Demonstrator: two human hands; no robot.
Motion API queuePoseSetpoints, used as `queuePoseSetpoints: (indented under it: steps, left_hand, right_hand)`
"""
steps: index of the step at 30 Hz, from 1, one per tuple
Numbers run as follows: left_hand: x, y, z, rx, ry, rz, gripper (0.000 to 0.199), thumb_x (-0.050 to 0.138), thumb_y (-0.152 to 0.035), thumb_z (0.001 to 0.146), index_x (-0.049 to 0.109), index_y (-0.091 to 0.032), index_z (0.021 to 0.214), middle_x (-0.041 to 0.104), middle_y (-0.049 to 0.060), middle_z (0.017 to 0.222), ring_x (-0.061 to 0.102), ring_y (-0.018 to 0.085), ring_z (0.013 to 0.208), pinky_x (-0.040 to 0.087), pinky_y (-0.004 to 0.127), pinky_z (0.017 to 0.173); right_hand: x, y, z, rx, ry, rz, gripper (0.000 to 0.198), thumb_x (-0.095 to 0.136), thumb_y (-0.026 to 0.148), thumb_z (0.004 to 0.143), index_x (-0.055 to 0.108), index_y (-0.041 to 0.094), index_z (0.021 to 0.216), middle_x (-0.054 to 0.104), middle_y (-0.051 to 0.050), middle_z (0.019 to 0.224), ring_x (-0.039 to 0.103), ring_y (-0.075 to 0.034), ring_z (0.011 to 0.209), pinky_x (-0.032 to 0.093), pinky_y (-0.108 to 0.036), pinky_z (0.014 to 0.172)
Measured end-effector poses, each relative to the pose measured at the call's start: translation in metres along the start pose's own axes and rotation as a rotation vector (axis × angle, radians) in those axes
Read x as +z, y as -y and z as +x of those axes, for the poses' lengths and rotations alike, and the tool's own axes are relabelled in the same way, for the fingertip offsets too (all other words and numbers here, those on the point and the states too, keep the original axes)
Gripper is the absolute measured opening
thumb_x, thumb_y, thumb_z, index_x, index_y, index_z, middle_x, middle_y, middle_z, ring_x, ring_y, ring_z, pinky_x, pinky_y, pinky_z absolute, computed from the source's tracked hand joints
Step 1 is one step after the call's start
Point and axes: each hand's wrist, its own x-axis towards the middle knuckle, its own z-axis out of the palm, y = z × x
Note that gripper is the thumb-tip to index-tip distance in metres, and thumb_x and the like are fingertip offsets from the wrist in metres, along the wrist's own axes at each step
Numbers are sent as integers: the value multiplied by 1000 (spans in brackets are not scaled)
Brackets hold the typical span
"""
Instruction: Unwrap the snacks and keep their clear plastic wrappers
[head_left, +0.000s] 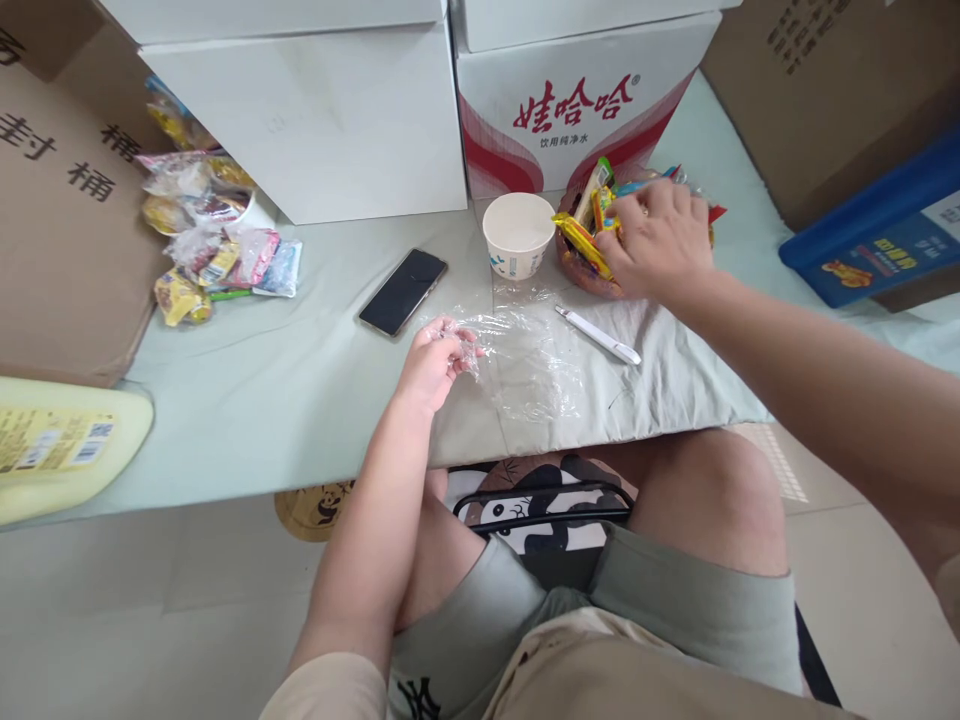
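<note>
My left hand (439, 362) is closed on a crumpled part of a clear plastic bag (529, 375), whose loose film lies spread over the cloth to the right. My right hand (658, 238) is over a reddish see-through bowl (574, 275) of wrapped snacks, fingers bent and apart, the tips among the packets and partly hidden. A yellow snack packet (581, 245) lies by its thumb. Left of the bowl stands a white paper cup (519, 225), its inside bare. Below the bowl, a white utility knife (598, 334) rests on the cloth.
A black phone (403, 291) lies left of the cup. Several wrapped snacks (225, 260) are heaped at the far left around another cup. White cartons (577, 120) line the back, brown boxes (67, 200) the sides. A blue package (877, 220) leans at right, a pale yellow container (67, 450) at left.
</note>
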Motion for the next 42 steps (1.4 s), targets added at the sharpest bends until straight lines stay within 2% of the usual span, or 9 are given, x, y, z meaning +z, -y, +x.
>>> queuePoseSetpoints:
  steps: [5,12,20,24,29,32,36,39,42]
  left_hand:
    - [2,0,0,-6,2,7,29,55,-9,50,39,-20,72,60,-3,73,66,12,60,40,16,45]
    - [1,2,1,-5,4,9,30,56,-10,49,41,-20,74,60,-2,73,65,12,60,39,16,45]
    - [0,2,1,-7,-4,20,29,55,-10,49,41,-20,72,60,-3,73,65,11,58,39,16,45]
    - [-2,2,2,6,0,18,30,54,-10,50,41,-20,74,60,-3,73,65,11,58,37,16,44]
    - [-7,2,3,20,-8,21,30,54,-12,50,44,-20,77,63,-2,76,65,12,60,40,18,47]
    - [-18,-3,2,22,-26,9,34,55,-14,49,49,-20,81,68,1,80,69,16,69,47,21,54]
    - [-43,-9,-7,16,-144,27,42,52,-19,51,57,-21,93,72,7,99,70,21,85,55,28,69]
    - [-54,-8,-21,278,-303,179,44,58,-23,59,58,-25,102,67,8,124,66,24,112,55,33,87]
    - [-51,-2,-37,561,-146,625,49,74,-29,62,64,-26,109,57,8,144,44,30,143,39,44,117]
  right_hand:
    - [-6,3,4,-182,64,-11,33,50,36,97,64,20,122,62,-14,121,49,-33,117,34,-51,97]
    - [5,3,14,-29,136,-50,24,58,32,91,64,14,105,65,-14,93,54,-28,97,31,-50,94]
    - [-3,8,12,-9,133,-36,35,43,37,100,64,14,85,64,-15,94,49,-36,115,30,-57,97]
    - [-13,18,-31,-65,-78,146,35,38,39,100,67,19,100,64,-14,108,53,-34,116,36,-55,99]
    - [16,36,-121,-550,185,559,42,58,55,89,64,26,120,67,-10,123,61,-31,115,48,-50,98]
    - [41,41,-153,-542,237,592,42,63,43,89,62,25,127,66,-11,134,60,-32,125,47,-51,101]
    - [53,40,-160,-417,154,599,16,55,33,95,67,25,101,74,-8,118,67,-29,113,47,-48,92]
    - [49,40,-156,-346,42,645,16,51,28,96,65,23,91,76,-7,102,70,-27,100,47,-45,87]
    - [44,39,-152,-277,-22,724,12,53,28,92,64,25,88,76,-6,92,70,-26,95,47,-46,91]
